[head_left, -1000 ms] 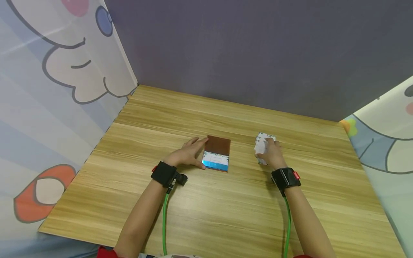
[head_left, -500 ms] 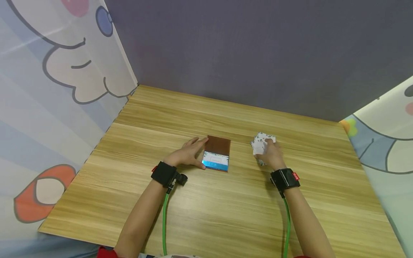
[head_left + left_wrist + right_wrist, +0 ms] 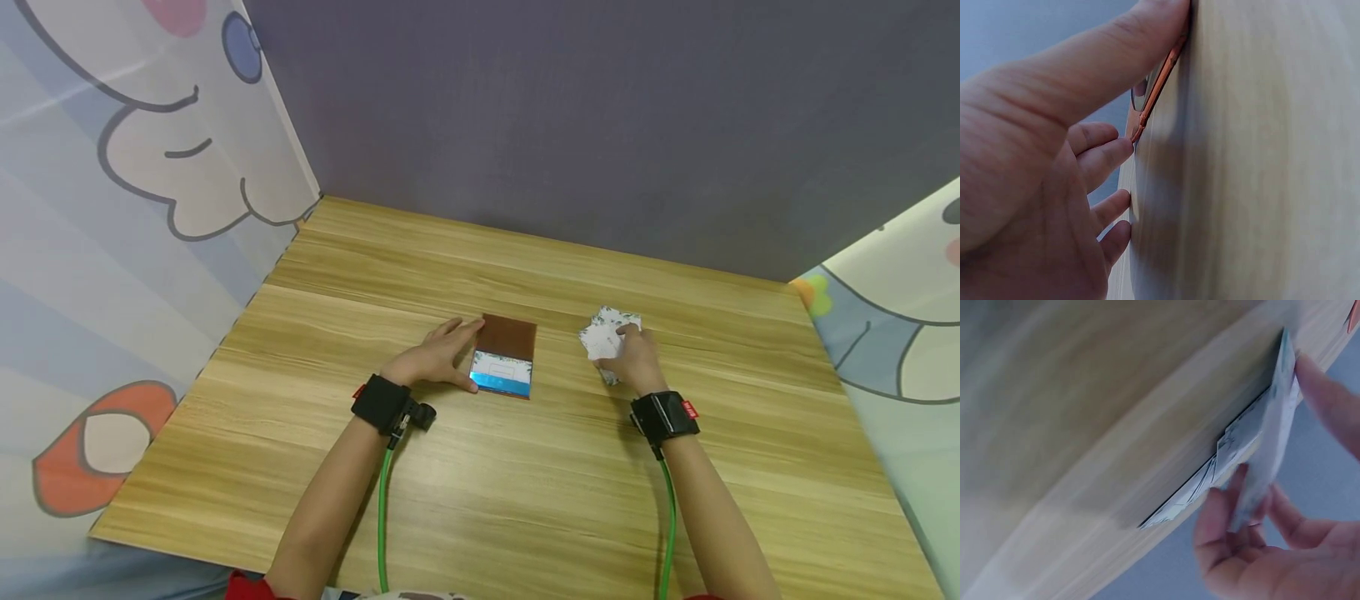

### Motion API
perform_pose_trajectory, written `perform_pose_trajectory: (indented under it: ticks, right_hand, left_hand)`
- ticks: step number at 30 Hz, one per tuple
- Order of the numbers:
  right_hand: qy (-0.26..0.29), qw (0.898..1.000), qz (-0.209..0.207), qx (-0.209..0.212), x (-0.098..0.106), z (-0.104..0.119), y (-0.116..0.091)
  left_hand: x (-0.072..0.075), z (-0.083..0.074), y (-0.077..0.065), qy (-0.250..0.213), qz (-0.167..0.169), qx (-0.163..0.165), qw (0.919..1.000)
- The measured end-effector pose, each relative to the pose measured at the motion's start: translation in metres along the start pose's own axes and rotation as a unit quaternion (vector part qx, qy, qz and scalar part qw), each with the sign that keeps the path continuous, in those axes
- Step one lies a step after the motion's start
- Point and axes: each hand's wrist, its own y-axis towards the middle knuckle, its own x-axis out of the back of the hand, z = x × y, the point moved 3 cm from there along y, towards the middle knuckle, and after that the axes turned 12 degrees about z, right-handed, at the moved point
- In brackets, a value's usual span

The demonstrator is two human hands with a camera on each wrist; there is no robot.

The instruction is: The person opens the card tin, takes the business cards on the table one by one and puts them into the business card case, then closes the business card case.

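Note:
A flat brown card holder [image 3: 507,336] lies on the table, with a floral white card and a shiny blue strip [image 3: 499,385] across its near half. At its left edge rests my left hand [image 3: 431,358], fingers fairly straight, index at the far corner and thumb at the near one. To the right, my right hand [image 3: 633,360] pinches a white card [image 3: 1266,450] between thumb and fingers. In the right wrist view that card stands tilted up from a loose pile of cards [image 3: 1188,494] with leafy print. The hand covers part of the pile in the head view.
The wood-grain table [image 3: 525,483] ends at a dark grey panel [image 3: 570,133] behind. Cartoon-printed curtains hang at left and right. A green cable [image 3: 384,517] trails from the left wrist strap, and another green cable [image 3: 670,533] from the right.
The top card has slid and turned leftward in my right hand, so its corner sticks out past the pile. My left hand and the card holder have stayed in place.

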Motion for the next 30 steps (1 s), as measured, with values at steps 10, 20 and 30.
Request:
perform_pose_trajectory:
  ticks: [10,20,30]
  right_hand:
    - [0.050,0.994,-0.083,0.049,0.004,0.005,-0.001]
    - [0.080,0.991,-0.099,0.047,0.009,0.007,-0.003]
    - [0.094,0.985,-0.136,0.052,0.011,0.003,-0.002]
  left_hand:
    - [0.000,0.003,0.000,-0.007,0.001,0.003,1.0000]
    - [-0.001,0.002,0.002,0.000,0.001,0.000,1.0000]
    - [0.000,0.002,0.002,0.007,0.001,0.007,0.9999]
